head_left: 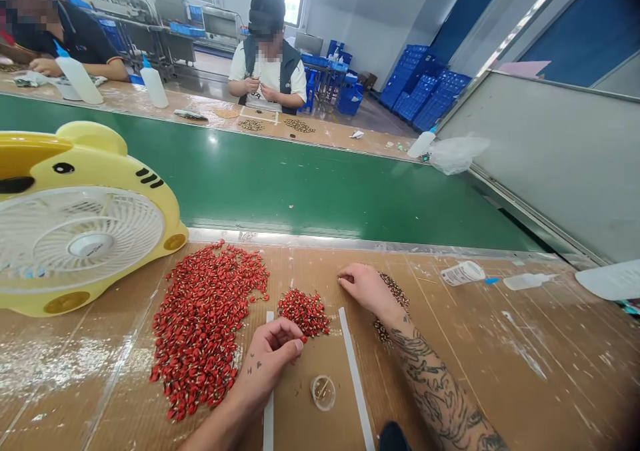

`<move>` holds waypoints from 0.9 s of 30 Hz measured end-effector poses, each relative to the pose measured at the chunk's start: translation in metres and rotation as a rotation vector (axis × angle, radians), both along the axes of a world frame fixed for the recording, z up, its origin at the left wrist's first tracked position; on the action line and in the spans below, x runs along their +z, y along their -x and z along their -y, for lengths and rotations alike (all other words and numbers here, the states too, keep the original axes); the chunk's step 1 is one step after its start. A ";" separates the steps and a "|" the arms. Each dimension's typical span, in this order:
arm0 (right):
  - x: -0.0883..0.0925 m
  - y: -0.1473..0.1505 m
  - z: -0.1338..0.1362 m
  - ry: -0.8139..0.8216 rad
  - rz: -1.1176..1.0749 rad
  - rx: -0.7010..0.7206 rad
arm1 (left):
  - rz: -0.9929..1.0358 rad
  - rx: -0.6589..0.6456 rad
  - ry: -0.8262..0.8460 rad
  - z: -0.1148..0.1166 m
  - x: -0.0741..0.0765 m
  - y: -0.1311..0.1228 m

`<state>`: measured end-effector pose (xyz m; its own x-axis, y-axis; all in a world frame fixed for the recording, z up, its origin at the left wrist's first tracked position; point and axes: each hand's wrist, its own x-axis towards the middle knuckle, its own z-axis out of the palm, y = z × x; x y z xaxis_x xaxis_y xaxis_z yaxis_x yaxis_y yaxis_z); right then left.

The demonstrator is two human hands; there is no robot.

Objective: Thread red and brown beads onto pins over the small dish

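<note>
My left hand [273, 351] is closed in a pinch on a small red piece [303, 339], just in front of a small heap of red pieces with metallic ends [303, 312]. To its left spreads a much larger pile of the same red pieces [210, 324]. My right hand [367, 287] rests low over the cardboard, thumb and fingertips pressed together. What those fingertips hold, if anything, is too small to name. Partly hidden behind that hand and wrist lies a heap of small bronze-coloured pieces [397, 291]. A small clear cup [323, 393] with a thin stick in it stands between the hands, nearer to me.
White tape strips [356, 377] mark the cardboard. A yellow fan [95, 217] stands at left. Bottles, including a white-labelled one [463, 273], lie at right. Beyond the green belt [300, 191], a co-worker [267, 64] handles something small; another person [75, 31] sits farther left.
</note>
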<state>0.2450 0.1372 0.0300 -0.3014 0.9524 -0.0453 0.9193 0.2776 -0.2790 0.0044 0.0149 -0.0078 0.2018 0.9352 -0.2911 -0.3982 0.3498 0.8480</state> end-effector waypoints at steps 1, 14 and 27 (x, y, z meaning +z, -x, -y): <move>-0.002 0.001 0.000 0.000 0.007 -0.004 | 0.002 -0.004 -0.007 0.000 0.000 0.000; -0.012 0.004 0.014 -0.061 -0.101 0.013 | -0.013 0.001 -0.026 -0.001 0.002 0.001; -0.005 0.036 0.097 0.098 -0.864 0.173 | -0.291 -0.045 -0.089 0.004 0.007 -0.003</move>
<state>0.2087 0.0401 0.0248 -0.4079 0.8940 0.1856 0.3239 0.3317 -0.8860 0.0073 0.0108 -0.0005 0.1637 0.9517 -0.2597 -0.1202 0.2806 0.9523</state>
